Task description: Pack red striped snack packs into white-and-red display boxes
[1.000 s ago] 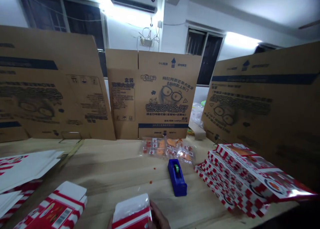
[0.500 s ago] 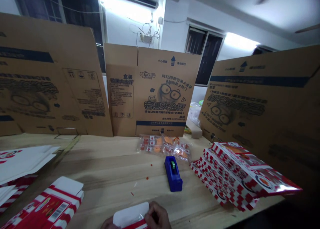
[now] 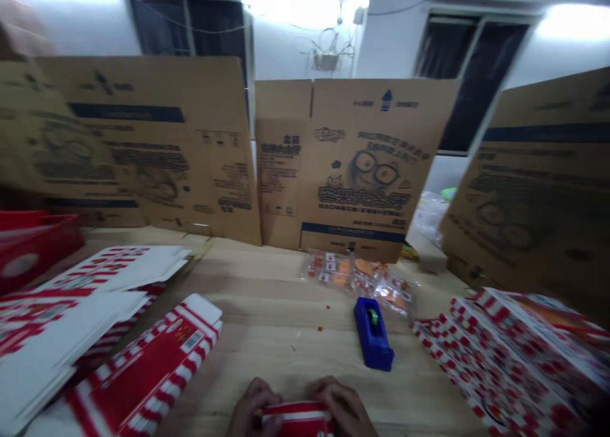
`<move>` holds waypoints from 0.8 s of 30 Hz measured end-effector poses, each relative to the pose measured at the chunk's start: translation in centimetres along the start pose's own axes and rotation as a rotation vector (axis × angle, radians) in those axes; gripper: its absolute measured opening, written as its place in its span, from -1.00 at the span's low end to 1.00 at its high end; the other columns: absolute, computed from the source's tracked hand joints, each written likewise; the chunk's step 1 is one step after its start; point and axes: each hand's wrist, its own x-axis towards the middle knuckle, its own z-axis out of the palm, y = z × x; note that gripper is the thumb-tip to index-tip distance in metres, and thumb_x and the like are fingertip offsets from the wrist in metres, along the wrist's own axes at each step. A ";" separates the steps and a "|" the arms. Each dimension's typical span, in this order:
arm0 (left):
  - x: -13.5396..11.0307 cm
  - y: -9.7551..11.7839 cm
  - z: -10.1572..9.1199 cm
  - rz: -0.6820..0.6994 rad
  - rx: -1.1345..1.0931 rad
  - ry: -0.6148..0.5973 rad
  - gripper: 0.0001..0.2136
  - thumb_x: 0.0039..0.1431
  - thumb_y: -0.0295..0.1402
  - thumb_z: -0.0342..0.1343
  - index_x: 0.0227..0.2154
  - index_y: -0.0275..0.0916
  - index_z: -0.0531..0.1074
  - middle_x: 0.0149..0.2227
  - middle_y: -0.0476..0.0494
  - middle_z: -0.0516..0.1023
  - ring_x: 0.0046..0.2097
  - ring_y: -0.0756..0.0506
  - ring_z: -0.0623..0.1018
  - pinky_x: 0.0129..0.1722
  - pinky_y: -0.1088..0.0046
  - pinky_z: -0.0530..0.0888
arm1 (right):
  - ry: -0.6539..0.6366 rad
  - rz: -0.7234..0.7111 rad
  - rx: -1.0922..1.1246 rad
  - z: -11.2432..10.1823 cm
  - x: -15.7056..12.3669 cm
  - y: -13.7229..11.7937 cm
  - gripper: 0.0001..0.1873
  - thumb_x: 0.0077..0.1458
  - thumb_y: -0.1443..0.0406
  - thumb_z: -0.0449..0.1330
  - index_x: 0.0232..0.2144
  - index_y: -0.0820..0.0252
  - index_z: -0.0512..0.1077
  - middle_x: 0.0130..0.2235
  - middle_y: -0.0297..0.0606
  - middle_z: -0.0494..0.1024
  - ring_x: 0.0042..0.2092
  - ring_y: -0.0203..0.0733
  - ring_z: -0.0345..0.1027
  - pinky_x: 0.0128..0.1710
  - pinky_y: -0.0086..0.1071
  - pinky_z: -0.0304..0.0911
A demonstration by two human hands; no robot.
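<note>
At the bottom edge of the head view, a small red-and-white carton (image 3: 300, 421) lies between my two hands, its lower part cut off by the frame. My left hand (image 3: 255, 406) is closed on its left end. Curled fingers of my right hand (image 3: 344, 406) grip the right end. Up and to the right of the hands, a blue tape dispenser (image 3: 374, 335) stands apart from them. Left of my hands, a red-and-white striped carton (image 3: 162, 367) with a barcode lies on the table.
White and red flat cartons (image 3: 95, 297) are piled at left, near a red box (image 3: 38, 246). Striped cartons (image 3: 515, 354) stack at right. Clear packets (image 3: 359, 275) with orange pieces lie before a cardboard panel (image 3: 352, 164). Small red crumbs dot the wooden table (image 3: 267, 316).
The view has swung left, so things appear further right. The carton's white flap no longer shows; its red, striped side faces up. More of my left hand is visible.
</note>
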 end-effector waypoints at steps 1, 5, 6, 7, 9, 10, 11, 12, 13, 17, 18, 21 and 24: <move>-0.1 0.2 0.3 -0.005 0.002 0.031 -0.60 0.12 0.01 0.04 -0.53 -0.24 0.48 -0.37 -0.18 0.46 -0.28 -0.11 0.48 -0.30 0.45 0.42 | -0.008 0.028 -0.013 -0.2 0.0 0.0 -0.61 0.03 0.00 0.23 -0.54 0.21 0.51 -0.37 -0.19 0.53 -0.33 -0.16 0.38 -0.30 -0.35 0.26; 0.1 1.3 0.7 -0.072 0.036 0.077 -0.76 0.07 -0.23 0.08 -0.57 -0.27 0.46 -0.46 -0.13 0.47 -0.37 -0.07 0.46 -0.37 0.47 0.36 | -0.118 0.130 -0.111 -0.8 0.6 -0.8 -0.68 -0.07 0.07 0.32 -0.52 0.23 0.50 -0.51 -0.28 0.49 -0.45 -0.23 0.32 -0.43 -0.41 0.21; 0.2 1.9 0.6 -0.082 0.050 0.074 -0.82 0.01 -0.28 0.10 -0.54 -0.27 0.48 -0.46 -0.11 0.48 -0.37 -0.06 0.46 -0.37 0.48 0.35 | -0.135 0.123 -0.171 -0.8 0.8 -1.4 -0.69 -0.09 0.09 0.33 -0.50 0.24 0.51 -0.51 -0.29 0.49 -0.46 -0.24 0.31 -0.45 -0.43 0.19; 0.3 2.4 0.3 -0.088 0.061 0.065 -0.85 -0.04 -0.31 0.11 -0.53 -0.28 0.50 -0.46 -0.11 0.49 -0.38 -0.06 0.47 -0.38 0.48 0.35 | -0.146 0.107 -0.238 -0.8 1.0 -2.0 -0.71 -0.09 0.10 0.32 -0.49 0.25 0.52 -0.52 -0.30 0.49 -0.47 -0.25 0.30 -0.48 -0.44 0.17; 0.7 3.5 -0.4 -0.081 0.070 0.020 -0.84 -0.05 -0.33 0.08 -0.49 -0.29 0.52 -0.47 -0.09 0.52 -0.38 -0.05 0.47 -0.37 0.49 0.34 | -0.151 0.054 -0.344 -0.8 1.4 -3.4 -0.73 -0.04 0.12 0.29 -0.50 0.25 0.53 -0.52 -0.32 0.49 -0.47 -0.28 0.28 -0.50 -0.47 0.15; 1.0 3.9 -0.7 -0.076 0.057 -0.012 -0.83 -0.06 -0.32 0.09 -0.50 -0.30 0.52 -0.49 -0.08 0.52 -0.41 -0.04 0.45 -0.40 0.50 0.32 | -0.168 0.050 -0.367 -0.7 1.7 -4.0 -0.73 -0.04 0.13 0.28 -0.52 0.25 0.52 -0.55 -0.34 0.47 -0.50 -0.30 0.26 -0.52 -0.48 0.14; 1.3 4.1 -1.0 -0.086 0.043 -0.038 -0.83 -0.07 -0.31 0.10 -0.53 -0.32 0.51 -0.54 -0.06 0.50 -0.45 -0.02 0.42 -0.44 0.52 0.29 | -0.179 0.054 -0.368 -0.8 2.0 -4.5 -0.74 -0.06 0.14 0.30 -0.54 0.25 0.51 -0.58 -0.36 0.46 -0.52 -0.32 0.25 -0.53 -0.49 0.13; 1.6 4.2 -1.3 -0.103 0.021 -0.069 -0.81 -0.07 -0.30 0.11 -0.54 -0.33 0.50 -0.56 -0.05 0.49 -0.47 -0.01 0.40 -0.46 0.53 0.27 | -0.199 0.067 -0.357 -0.8 2.3 -4.8 -0.74 -0.07 0.14 0.31 -0.54 0.25 0.51 -0.58 -0.36 0.46 -0.52 -0.32 0.25 -0.53 -0.49 0.14; 1.9 4.2 -1.4 -0.120 -0.001 -0.093 -0.80 -0.07 -0.28 0.12 -0.55 -0.35 0.50 -0.57 -0.05 0.48 -0.48 0.00 0.39 -0.48 0.54 0.26 | -0.214 0.083 -0.344 -0.9 2.5 -5.0 -0.73 -0.08 0.14 0.32 -0.56 0.26 0.49 -0.59 -0.37 0.45 -0.53 -0.33 0.25 -0.53 -0.49 0.15; 2.2 4.2 -1.6 -0.147 -0.065 -0.161 -0.80 -0.06 -0.30 0.13 -0.56 -0.36 0.50 -0.59 -0.04 0.46 -0.49 0.02 0.38 -0.48 0.56 0.26 | -0.272 0.137 -0.318 -1.0 2.8 -5.5 -0.71 -0.07 0.14 0.31 -0.59 0.25 0.45 -0.59 -0.39 0.46 -0.54 -0.34 0.27 -0.52 -0.49 0.16; 2.1 4.3 -1.6 -0.143 -0.073 -0.166 -0.82 -0.06 -0.31 0.13 -0.56 -0.36 0.49 -0.58 -0.04 0.46 -0.48 0.01 0.39 -0.48 0.56 0.27 | -0.282 0.129 -0.324 -1.0 2.7 -5.6 -0.71 -0.05 0.14 0.30 -0.59 0.25 0.45 -0.59 -0.39 0.46 -0.54 -0.34 0.27 -0.52 -0.49 0.16; 1.6 4.9 -1.6 -0.073 -0.027 -0.161 -0.84 -0.02 -0.35 0.11 -0.57 -0.34 0.49 -0.53 -0.05 0.48 -0.43 0.01 0.41 -0.44 0.56 0.28 | -0.293 0.050 -0.392 -1.1 2.1 -5.8 -0.68 0.04 0.14 0.26 -0.60 0.25 0.44 -0.57 -0.37 0.46 -0.51 -0.33 0.28 -0.48 -0.48 0.18; 1.3 5.3 -1.9 0.006 0.055 -0.156 -0.82 0.04 -0.37 0.09 -0.58 -0.33 0.49 -0.54 -0.03 0.47 -0.44 0.03 0.41 -0.44 0.57 0.28 | -0.293 -0.039 -0.450 -1.0 1.2 -5.9 -0.69 0.13 0.15 0.18 -0.54 0.24 0.46 -0.49 -0.31 0.50 -0.42 -0.28 0.34 -0.41 -0.45 0.23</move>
